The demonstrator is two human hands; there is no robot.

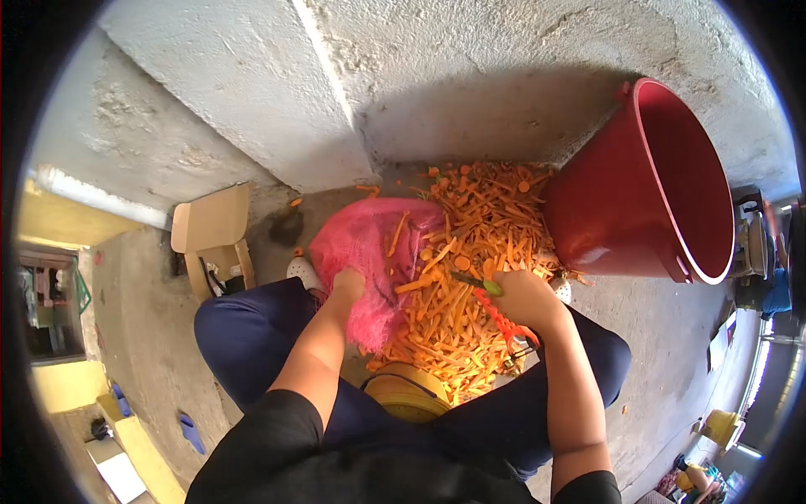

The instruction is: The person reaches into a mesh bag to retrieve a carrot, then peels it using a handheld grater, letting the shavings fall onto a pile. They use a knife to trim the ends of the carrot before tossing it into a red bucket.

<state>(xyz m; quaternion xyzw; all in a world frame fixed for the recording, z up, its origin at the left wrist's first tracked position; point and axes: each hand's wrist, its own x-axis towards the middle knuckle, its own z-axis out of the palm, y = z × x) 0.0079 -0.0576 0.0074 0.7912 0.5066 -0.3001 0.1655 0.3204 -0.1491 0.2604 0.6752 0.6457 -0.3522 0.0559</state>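
Observation:
A pink mesh sack [369, 231] lies on the floor in front of me, with a few carrot sticks on it. My left hand [348, 286] is closed on the sack's near side, its fingertips partly hidden in the mesh. In my right hand [525, 300] I grip a knife [466, 279] with a green handle, its dark blade pointing left over the carrots. Cut carrots [478, 218], sticks and some round slices, form a large heap from the wall to my legs. A bright orange-red strip [504, 323] hangs just below my right hand.
A big red bucket [600, 185] leans at the right of the heap. Between my legs stands a yellow bucket [407, 392]. An open cardboard box [210, 223] sits by the wall at left. Blue slippers [191, 432] lie farther left, and a rough wall [470, 109] closes the far side.

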